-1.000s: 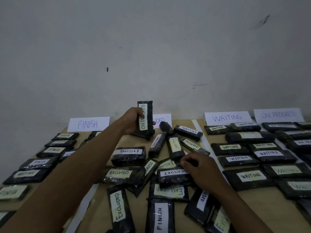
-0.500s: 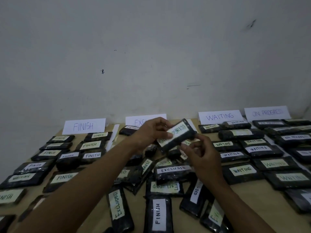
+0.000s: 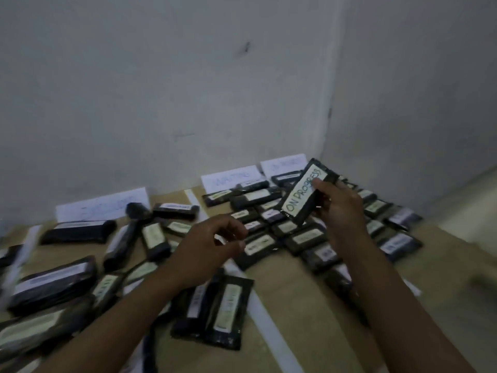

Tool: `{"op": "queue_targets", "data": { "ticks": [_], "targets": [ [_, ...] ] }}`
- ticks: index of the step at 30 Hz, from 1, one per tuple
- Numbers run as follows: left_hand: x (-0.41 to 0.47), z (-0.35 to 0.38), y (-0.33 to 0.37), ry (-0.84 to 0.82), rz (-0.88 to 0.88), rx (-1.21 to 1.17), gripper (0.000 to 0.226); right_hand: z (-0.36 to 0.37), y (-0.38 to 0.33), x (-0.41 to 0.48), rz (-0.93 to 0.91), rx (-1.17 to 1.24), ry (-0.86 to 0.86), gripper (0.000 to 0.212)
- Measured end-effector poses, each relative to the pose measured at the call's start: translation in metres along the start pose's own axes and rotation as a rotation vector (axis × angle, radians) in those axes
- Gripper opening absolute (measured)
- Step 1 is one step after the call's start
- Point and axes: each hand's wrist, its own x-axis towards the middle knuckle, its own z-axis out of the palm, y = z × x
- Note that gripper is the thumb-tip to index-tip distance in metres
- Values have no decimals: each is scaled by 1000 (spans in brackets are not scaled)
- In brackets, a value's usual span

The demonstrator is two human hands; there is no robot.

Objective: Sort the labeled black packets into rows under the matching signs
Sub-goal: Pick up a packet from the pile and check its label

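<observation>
Pale walls meet in a corner behind the brown table (image 3: 309, 305), where many black packets (image 3: 227, 305) lie, some in rows and some in a loose heap. The right hand (image 3: 341, 211) grips the ON PROGRESS packet (image 3: 304, 195), thumb on its label and fingers curled behind it. It is lifted and tilted above the rows at the right, near the blurred WAITING sign (image 3: 231, 180). The left hand (image 3: 207, 246) hovers above the middle packets, fingers loosely curled, holding nothing.
</observation>
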Motion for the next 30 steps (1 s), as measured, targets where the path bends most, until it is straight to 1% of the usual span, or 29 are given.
{"op": "queue_targets", "data": {
  "ticks": [3,6,7,9,11,13,14,16,19,24,28,30],
  "targets": [
    [14,50,18,-70,122,51,21,-67,-33,22,-57,-135,138,11],
    [23,92,31,-109,250,65,6,-142,-62,44,-84,-283,295,6],
    [24,104,33,-111,279,60,12,-168,-67,52,-92,-345,359,6],
    [23,122,33,-107,309,64,10,-214,-69,65,-87,-463,489,20],
    [19,135,31,-107,323,82,9,-249,-61,75,-71,-598,578,31],
    [14,144,26,-107,303,76,10,-272,-46,83,-50,-763,569,43],
    [12,146,23,-109,287,71,9,-278,-38,86,-45,-852,541,46],
    [9,148,17,-114,271,74,9,-284,-25,86,-24,-1010,481,39],
    [8,145,13,-102,262,84,11,-288,-8,85,3,-1160,438,28],
    [9,143,14,-86,256,74,23,-289,2,86,-6,-1276,479,26],
    [15,140,25,-75,225,-14,11,-281,-1,83,-6,-1346,485,29],
    [19,134,33,-71,236,-62,8,-273,-4,77,-42,-1360,481,32]
  ]
}}
